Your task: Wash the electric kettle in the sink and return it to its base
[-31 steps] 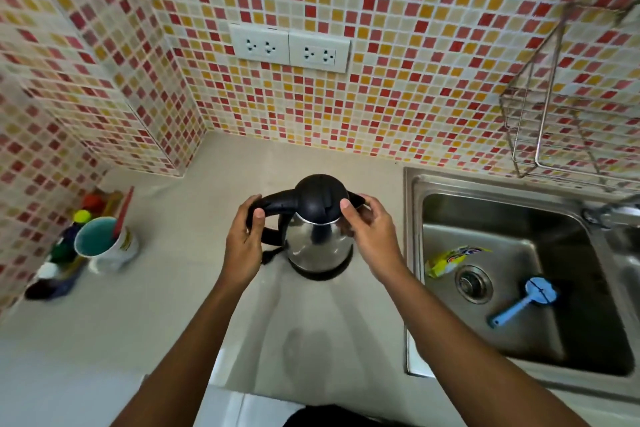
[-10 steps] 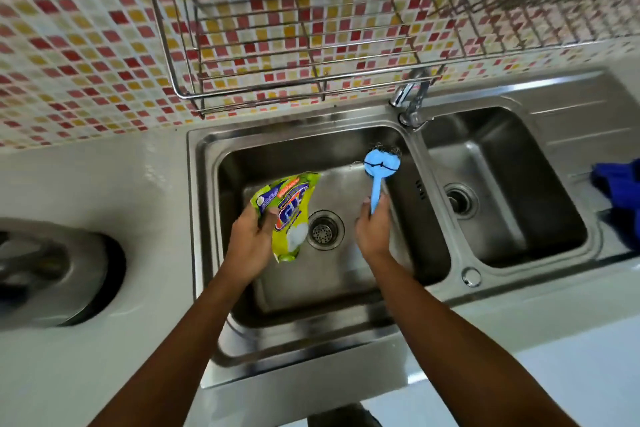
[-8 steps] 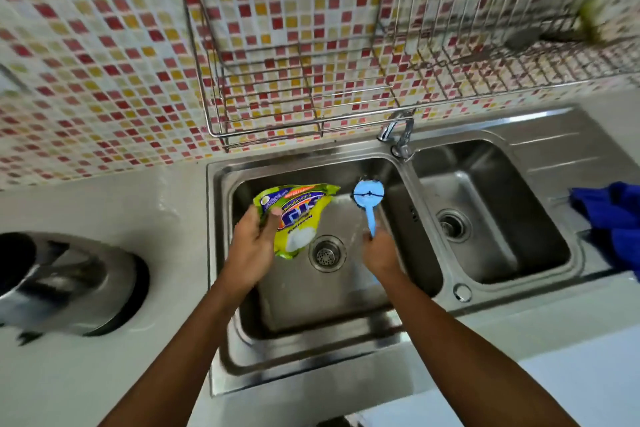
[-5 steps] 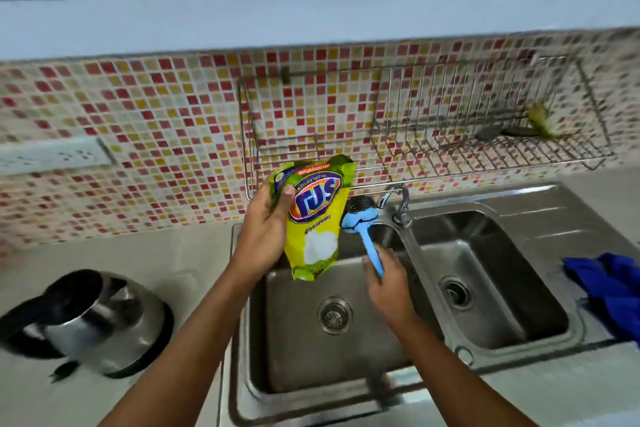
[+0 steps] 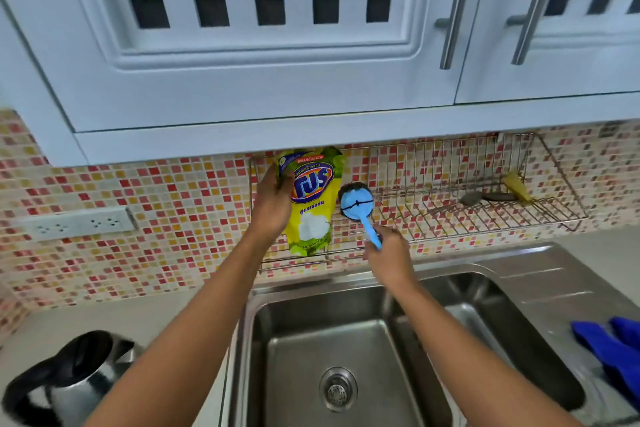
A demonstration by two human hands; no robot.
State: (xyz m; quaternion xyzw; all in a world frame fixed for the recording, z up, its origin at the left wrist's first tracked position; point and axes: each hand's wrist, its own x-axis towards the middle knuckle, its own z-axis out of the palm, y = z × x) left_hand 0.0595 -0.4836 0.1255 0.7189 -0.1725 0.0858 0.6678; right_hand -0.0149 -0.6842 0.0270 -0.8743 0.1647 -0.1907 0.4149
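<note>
My left grip (image 5: 273,201) is clenched around a yellow-green detergent pouch (image 5: 311,201), and my right grip (image 5: 389,253) holds the handle of a blue scrub brush (image 5: 356,206), both raised in front of the wire rack (image 5: 485,208) above the sink (image 5: 346,340). The electric kettle (image 5: 69,381) stands on the surface at lower left, well apart from both grips, with its lid open.

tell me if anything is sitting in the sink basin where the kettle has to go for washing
Nothing visible does. The left sink basin shows only its drain, and the counter between it and the kettle looks bare. The left hand holds the detergent pouch and the right hand the blue brush up at the wire rack.
</note>
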